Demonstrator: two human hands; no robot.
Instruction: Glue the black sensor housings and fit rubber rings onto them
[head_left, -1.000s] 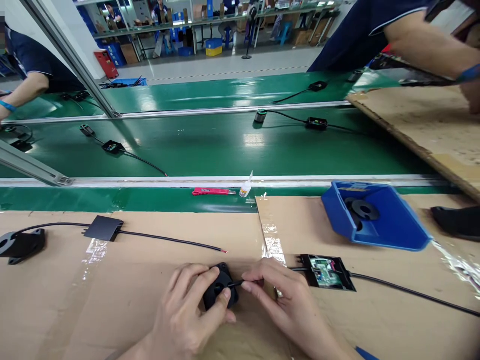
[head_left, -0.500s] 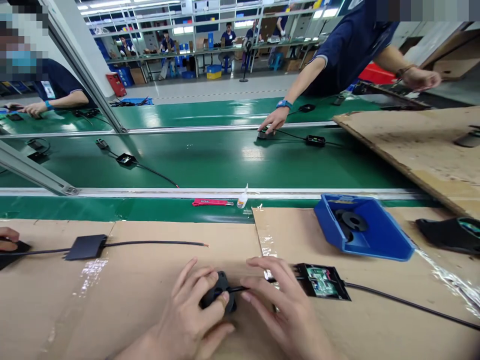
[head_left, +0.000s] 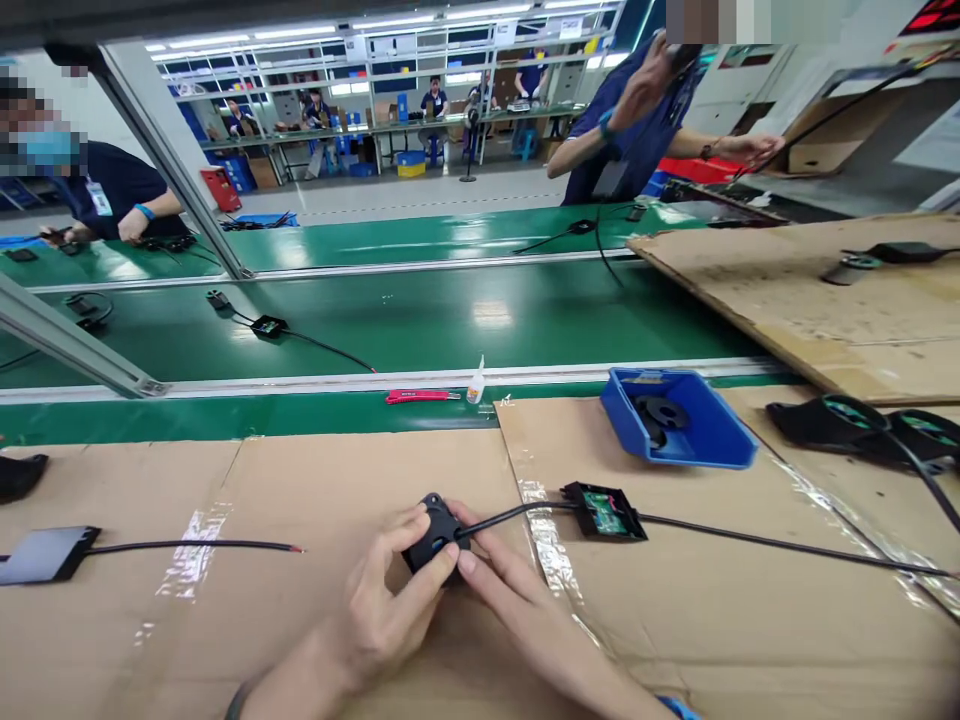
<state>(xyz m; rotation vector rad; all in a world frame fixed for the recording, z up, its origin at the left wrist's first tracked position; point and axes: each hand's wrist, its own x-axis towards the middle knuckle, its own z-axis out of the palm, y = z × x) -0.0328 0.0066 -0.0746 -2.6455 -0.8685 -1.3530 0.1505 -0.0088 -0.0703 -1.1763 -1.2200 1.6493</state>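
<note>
My left hand (head_left: pixel 382 610) grips a small black round plastic part (head_left: pixel 433 535) over the cardboard-covered bench (head_left: pixel 300 480). Fingers of my right hand (head_left: pixel 502 590) press on the same part from the right. A black cable (head_left: pixel 517 514) runs out of the part to an open black box with a green circuit board (head_left: pixel 604 510), then on to the right. Both hands are closed around the part.
A blue bin (head_left: pixel 679 420) with black rings stands to the right. A red cutter (head_left: pixel 420 396) and a glue bottle (head_left: pixel 475 382) lie by the green conveyor (head_left: pixel 450 315). Another cabled unit (head_left: pixel 45 553) lies at left. Other workers stand beyond the belt.
The view has tilted up and my hands shifted. My right hand moved in from the cable onto the black part. The co-worker across the belt lifted a unit off it.
</note>
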